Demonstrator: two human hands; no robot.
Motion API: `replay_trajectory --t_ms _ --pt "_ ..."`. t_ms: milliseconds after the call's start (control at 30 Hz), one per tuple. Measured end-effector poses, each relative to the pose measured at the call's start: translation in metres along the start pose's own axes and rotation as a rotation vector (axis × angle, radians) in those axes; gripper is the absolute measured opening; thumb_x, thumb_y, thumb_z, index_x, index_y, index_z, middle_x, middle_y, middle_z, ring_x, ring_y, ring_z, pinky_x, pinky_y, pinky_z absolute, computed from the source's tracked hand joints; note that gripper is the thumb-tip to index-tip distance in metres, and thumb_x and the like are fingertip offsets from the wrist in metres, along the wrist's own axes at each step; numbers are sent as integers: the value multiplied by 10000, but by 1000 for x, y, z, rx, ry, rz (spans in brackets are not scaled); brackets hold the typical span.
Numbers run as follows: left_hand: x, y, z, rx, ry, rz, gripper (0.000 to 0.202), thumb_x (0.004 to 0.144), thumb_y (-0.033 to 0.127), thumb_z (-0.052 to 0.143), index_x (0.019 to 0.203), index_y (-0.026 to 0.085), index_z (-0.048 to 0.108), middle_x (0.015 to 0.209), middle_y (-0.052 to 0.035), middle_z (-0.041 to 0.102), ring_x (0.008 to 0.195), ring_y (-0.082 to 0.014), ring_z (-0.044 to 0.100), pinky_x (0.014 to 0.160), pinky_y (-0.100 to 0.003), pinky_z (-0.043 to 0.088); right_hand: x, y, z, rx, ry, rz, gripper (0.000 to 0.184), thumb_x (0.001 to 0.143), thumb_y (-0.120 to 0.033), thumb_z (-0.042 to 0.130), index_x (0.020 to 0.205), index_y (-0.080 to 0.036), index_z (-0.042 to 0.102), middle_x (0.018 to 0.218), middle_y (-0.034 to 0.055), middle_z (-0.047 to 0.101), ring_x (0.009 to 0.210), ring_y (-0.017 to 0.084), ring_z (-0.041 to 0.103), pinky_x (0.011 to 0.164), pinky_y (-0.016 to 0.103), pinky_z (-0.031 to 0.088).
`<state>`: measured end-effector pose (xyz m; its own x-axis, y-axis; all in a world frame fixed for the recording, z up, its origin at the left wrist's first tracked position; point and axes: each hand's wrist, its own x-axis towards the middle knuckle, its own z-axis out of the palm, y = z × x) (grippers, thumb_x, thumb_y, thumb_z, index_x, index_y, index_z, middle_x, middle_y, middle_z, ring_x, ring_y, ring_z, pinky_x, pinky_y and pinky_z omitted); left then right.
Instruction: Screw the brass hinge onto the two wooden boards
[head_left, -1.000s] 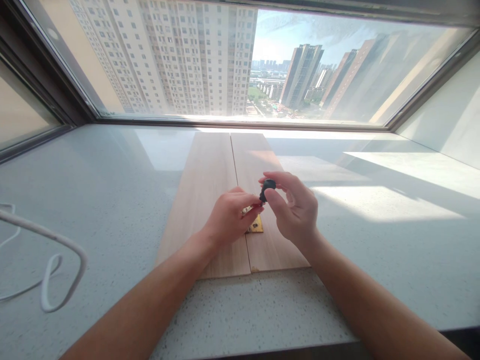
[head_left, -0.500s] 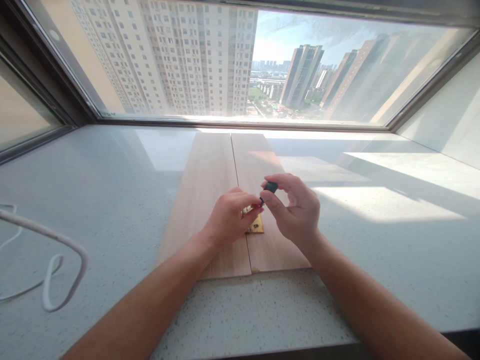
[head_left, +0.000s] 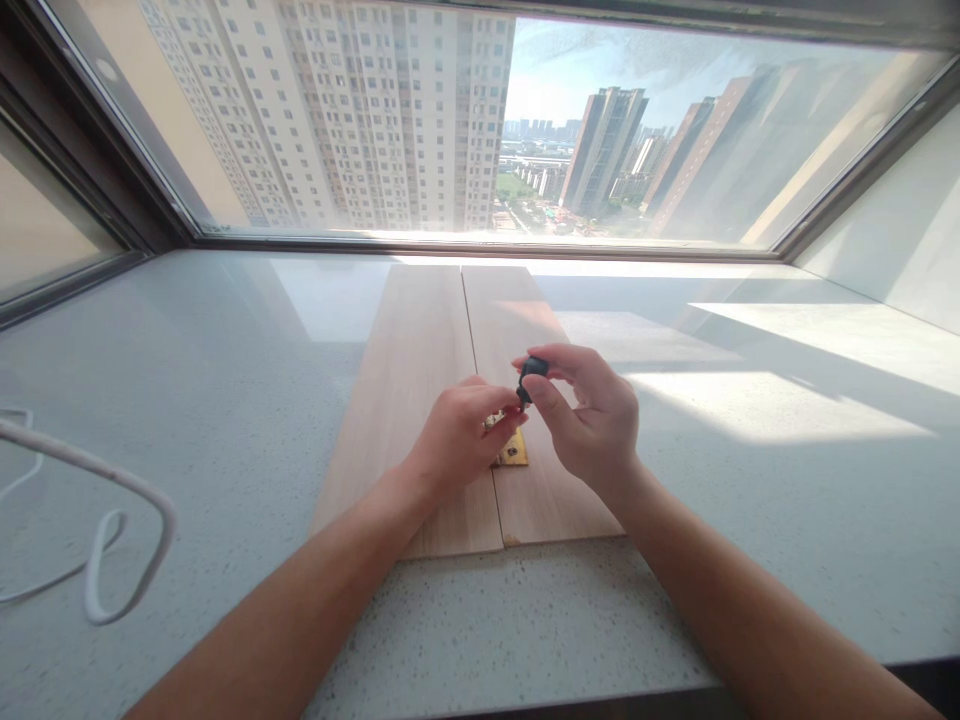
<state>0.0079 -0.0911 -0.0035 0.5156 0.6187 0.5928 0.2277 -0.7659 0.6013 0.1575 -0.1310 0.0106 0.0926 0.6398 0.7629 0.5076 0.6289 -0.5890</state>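
Note:
Two light wooden boards [head_left: 420,350] lie side by side on a pale speckled sill [head_left: 225,400]. A brass hinge [head_left: 512,452] sits across their seam near the front. My left hand [head_left: 457,440] is closed over the hinge, its fingertips pinched by the shaft of a small screwdriver. My right hand [head_left: 589,420] grips the black handle of that screwdriver [head_left: 531,372] between thumb and fingers, just above the hinge. The tool's tip is hidden behind my left fingers.
A white cable [head_left: 97,520] loops on the sill at the far left. A wide window [head_left: 480,120] with a dark frame runs along the back. A wall rises at the right, and the sill's front edge is near the bottom.
My right hand's fingers have shifted slightly around the black handle, which turned and moved a little left. My left hand and the boards stay where they were.

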Motion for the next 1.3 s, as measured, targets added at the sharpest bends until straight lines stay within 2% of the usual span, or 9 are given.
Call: replay_trajectory --t_ms 200,433,567,667,767,967,1100,1200,1300 --pt "1 0 1 -3 -43 7 139 848 113 552 761 155 653 715 -29 658 700 -151 584 636 -255 451 0 -2 0 58 -62 17 296 911 -185 541 1192 -251 606 1060 31 703 924 185 661 809 387 540" --pt "0 0 0 -9 33 3 60 824 182 634 777 161 663 714 -25 668 702 -153 582 655 -261 454 0 5 0 -4 3 -5 259 837 -200 657 1088 -255 623 931 11 681 838 186 642 754 380 525" --pt "1 1 -1 -11 5 7 114 845 144 590 767 159 673 656 -13 638 658 -139 553 614 -243 428 0 6 0 48 5 -19 320 803 -195 694 1103 -270 612 944 2 658 831 172 623 746 361 524" --pt "1 2 -1 -12 -17 6 142 848 120 560 763 155 669 669 -19 638 657 -137 556 609 -240 429 1 1 -1 77 -51 -13 331 869 -190 601 1190 -269 594 1049 24 673 929 184 635 784 368 518" --pt "1 0 0 -15 -33 14 157 845 110 544 750 155 660 680 -26 639 681 -145 565 621 -245 441 3 -3 -2 28 -75 -21 294 913 -158 514 1174 -252 610 1035 19 699 920 166 650 799 354 510" --pt "1 -2 0 0 20 25 76 837 182 621 774 162 660 711 -24 654 701 -152 564 664 -268 444 4 -1 -3 -68 -55 -54 228 863 -193 622 1085 -245 627 920 4 689 810 162 638 753 352 518" --pt "2 -1 1 2 -8 48 146 847 116 562 731 165 637 648 -6 617 656 -139 534 631 -252 428 3 3 -3 -33 -23 -56 284 811 -211 689 1080 -254 611 911 -1 663 815 170 619 751 358 514" --pt "2 0 1 1 -43 50 164 849 96 532 731 161 625 664 -12 622 682 -145 547 636 -253 436 3 1 -2 25 -54 -37 304 857 -188 605 1153 -256 593 989 19 657 886 182 618 772 372 508" --pt "2 0 1 9 -56 44 164 856 112 531 727 151 624 686 -29 635 702 -156 558 652 -268 442 6 -2 -3 10 -77 -58 269 884 -149 543 1123 -243 623 986 22 661 862 168 609 742 354 500"
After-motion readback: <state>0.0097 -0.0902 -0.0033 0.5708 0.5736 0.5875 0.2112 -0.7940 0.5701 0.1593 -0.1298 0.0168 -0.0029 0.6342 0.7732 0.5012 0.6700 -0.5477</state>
